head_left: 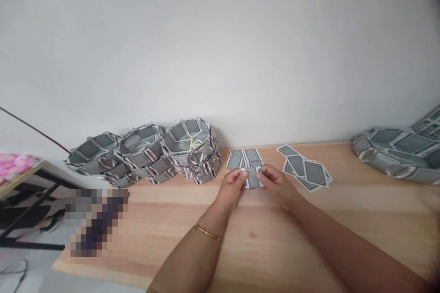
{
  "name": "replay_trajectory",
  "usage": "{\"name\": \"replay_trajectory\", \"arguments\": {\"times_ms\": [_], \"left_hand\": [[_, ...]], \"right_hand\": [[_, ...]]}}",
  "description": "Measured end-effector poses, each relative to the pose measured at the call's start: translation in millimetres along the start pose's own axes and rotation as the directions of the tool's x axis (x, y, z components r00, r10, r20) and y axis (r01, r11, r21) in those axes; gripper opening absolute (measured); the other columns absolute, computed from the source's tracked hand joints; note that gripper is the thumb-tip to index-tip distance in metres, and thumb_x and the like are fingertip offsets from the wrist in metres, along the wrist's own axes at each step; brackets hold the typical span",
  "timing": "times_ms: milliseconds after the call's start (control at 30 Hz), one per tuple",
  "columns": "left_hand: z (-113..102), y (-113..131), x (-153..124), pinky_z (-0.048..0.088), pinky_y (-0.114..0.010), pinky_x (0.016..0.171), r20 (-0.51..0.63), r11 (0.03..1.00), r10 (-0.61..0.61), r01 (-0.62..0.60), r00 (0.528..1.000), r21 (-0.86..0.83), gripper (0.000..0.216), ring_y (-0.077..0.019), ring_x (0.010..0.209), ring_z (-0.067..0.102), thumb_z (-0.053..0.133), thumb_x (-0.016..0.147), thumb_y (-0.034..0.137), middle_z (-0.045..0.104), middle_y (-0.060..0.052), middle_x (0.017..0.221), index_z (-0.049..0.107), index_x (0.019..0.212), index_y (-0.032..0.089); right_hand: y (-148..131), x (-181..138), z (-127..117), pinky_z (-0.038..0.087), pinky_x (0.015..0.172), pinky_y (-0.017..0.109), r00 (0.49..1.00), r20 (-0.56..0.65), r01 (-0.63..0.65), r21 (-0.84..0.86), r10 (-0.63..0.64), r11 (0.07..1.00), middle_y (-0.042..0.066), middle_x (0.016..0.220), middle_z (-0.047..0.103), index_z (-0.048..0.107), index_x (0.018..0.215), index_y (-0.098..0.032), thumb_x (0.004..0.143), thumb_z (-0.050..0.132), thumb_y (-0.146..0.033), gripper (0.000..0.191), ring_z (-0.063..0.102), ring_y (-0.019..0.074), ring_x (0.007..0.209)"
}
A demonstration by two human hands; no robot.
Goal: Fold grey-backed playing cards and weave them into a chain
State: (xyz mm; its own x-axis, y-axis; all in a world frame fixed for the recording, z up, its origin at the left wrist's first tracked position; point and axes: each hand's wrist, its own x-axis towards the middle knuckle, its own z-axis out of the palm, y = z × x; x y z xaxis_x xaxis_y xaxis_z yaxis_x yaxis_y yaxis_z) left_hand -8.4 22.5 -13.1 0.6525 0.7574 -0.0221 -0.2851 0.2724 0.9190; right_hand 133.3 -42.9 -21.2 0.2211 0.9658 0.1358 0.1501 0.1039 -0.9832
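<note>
Between my two hands I hold a grey patterned playing card [253, 176] with white edges; whether more than one card is there I cannot tell. My left hand [233, 186], with a gold bangle on the wrist, pinches its left end. At its right end, my right hand [274, 182] grips with thumb and fingers. Just behind the held card lie cards in two small groups [235, 158] on the wooden table. To the right of my right hand, a loose spread of playing cards [314, 172] rests face down, several overlapping.
Round baskets made of folded cards [195, 160] stand stacked along the wall at the left. Another card basket [392, 153] sits at the far right. A blurred-out patch [99, 224] covers the table's left edge [58, 263]. Pink items [15, 165] lie on a side shelf.
</note>
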Motion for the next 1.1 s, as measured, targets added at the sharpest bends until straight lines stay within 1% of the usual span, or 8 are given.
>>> {"name": "replay_trajectory", "arguments": {"times_ms": [167,333,400,533,667,833,1000,1100], "left_hand": [[0,2,-1,0.037,-0.022,0.065,-0.02,0.999,-0.006,0.007,1.0,0.044,0.036,-0.0092,0.062,0.045,0.065,0.07,0.048,0.054,0.0,0.066,0.061,0.077,0.012],[-2,7,-4,0.031,-0.02,0.058,0.049,0.98,-0.031,0.021,0.998,0.199,0.036,-0.0067,0.057,0.037,0.066,0.07,0.046,0.048,0.002,0.06,0.057,0.066,0.011],[-1,7,-4,0.032,-0.02,0.059,0.076,0.981,-0.018,0.003,0.997,0.193,0.035,-0.0069,0.059,0.039,0.067,0.068,0.045,0.05,0.002,0.062,0.057,0.068,0.011],[0,7,-3,0.036,-0.022,0.064,0.092,0.986,-0.041,0.025,0.995,0.162,0.034,-0.0087,0.062,0.047,0.071,0.065,0.043,0.055,0.0,0.066,0.057,0.07,0.012],[1,4,-2,0.039,-0.023,0.065,0.065,0.988,-0.054,0.044,0.996,0.146,0.035,-0.0097,0.06,0.051,0.071,0.065,0.043,0.056,-0.001,0.061,0.056,0.065,0.011],[-3,-1,1,0.036,-0.021,0.06,-0.033,0.998,-0.053,0.053,0.998,0.02,0.031,-0.0073,0.055,0.047,0.072,0.065,0.039,0.055,0.001,0.059,0.058,0.067,0.012],[-5,-1,3,0.034,-0.02,0.06,-0.079,0.993,-0.04,0.031,0.996,-0.112,0.027,-0.0067,0.059,0.046,0.075,0.062,0.033,0.055,0.002,0.063,0.06,0.071,0.012],[-5,0,2,0.034,-0.02,0.061,-0.091,0.993,-0.033,0.022,0.995,-0.12,0.027,-0.0067,0.059,0.046,0.075,0.061,0.032,0.054,0.002,0.062,0.06,0.071,0.012]], "right_hand": [[-5,-3,-1,0.034,0.055,0.024,1.0,0.022,0.018,-0.068,-0.017,0.997,-0.004,0.062,0.042,0.047,0.07,-0.021,0.083,0.05,-0.049,0.031,0.039,0.0121,0.058],[-11,-6,-1,0.032,0.055,0.025,0.999,0.009,0.049,-0.17,-0.048,0.984,-0.004,0.058,0.037,0.044,0.064,-0.021,0.085,0.044,-0.05,0.036,0.036,0.0129,0.057],[-12,-5,0,0.031,0.055,0.025,0.998,-0.007,0.056,-0.186,-0.059,0.981,-0.003,0.058,0.037,0.043,0.063,-0.021,0.085,0.044,-0.05,0.037,0.036,0.0131,0.057],[-15,-5,0,0.032,0.056,0.025,0.993,-0.078,0.078,-0.173,-0.092,0.982,-0.003,0.06,0.039,0.044,0.062,-0.021,0.086,0.043,-0.049,0.037,0.038,0.0134,0.059],[-18,-5,-2,0.032,0.055,0.025,0.991,-0.121,0.04,-0.144,-0.058,0.989,-0.003,0.058,0.041,0.046,0.062,-0.021,0.085,0.044,-0.049,0.037,0.038,0.0131,0.056],[-13,-5,-1,0.031,0.053,0.025,0.999,-0.026,0.036,-0.135,-0.039,0.99,-0.003,0.057,0.041,0.048,0.061,-0.02,0.084,0.047,-0.049,0.037,0.038,0.0127,0.056],[-9,-6,0,0.03,0.054,0.024,0.983,0.144,0.137,-0.192,-0.11,0.972,-0.002,0.061,0.04,0.047,0.062,-0.018,0.086,0.045,-0.043,0.034,0.038,0.0122,0.059],[-10,-6,0,0.03,0.054,0.023,0.975,0.184,0.157,-0.198,-0.12,0.968,-0.003,0.061,0.038,0.046,0.064,-0.018,0.087,0.042,-0.044,0.035,0.037,0.0116,0.059]]}}
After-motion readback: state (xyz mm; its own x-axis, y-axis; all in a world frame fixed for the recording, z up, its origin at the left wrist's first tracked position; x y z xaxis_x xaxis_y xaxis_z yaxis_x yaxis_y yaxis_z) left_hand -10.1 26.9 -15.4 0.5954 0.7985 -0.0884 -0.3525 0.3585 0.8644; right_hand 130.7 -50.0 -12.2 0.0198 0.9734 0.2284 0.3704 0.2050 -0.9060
